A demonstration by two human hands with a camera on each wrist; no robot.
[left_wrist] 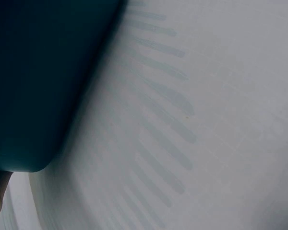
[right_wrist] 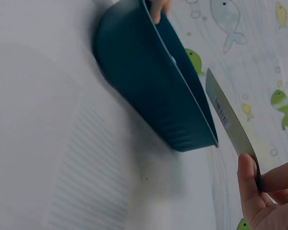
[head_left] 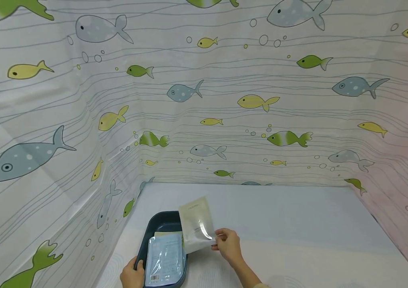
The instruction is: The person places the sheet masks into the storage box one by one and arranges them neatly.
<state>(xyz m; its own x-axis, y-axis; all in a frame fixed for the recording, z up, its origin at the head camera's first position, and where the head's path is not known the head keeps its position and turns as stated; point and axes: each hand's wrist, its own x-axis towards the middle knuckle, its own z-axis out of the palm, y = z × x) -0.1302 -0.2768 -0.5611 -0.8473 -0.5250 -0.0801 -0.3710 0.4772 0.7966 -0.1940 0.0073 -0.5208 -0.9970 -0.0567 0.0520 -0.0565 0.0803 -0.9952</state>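
My right hand (head_left: 228, 245) pinches the lower right edge of a flat, shiny cream packet (head_left: 197, 224) between thumb and fingers. That packet is held up over the right side of a dark teal plastic basin (head_left: 152, 221); in the right wrist view the packet (right_wrist: 230, 117) is seen nearly edge-on beside the basin's rim. On the basin's near left side, my left hand (head_left: 133, 274) grips the rim. Inside the basin lies a light blue glossy packet (head_left: 164, 260) with a barcode, over another packet whose cream edge (head_left: 167, 233) peeks out behind it.
The basin stands at the left of a white table (head_left: 283, 228) with pale grey patterns. A fish-printed cloth (head_left: 240, 136) walls in the back and both sides.
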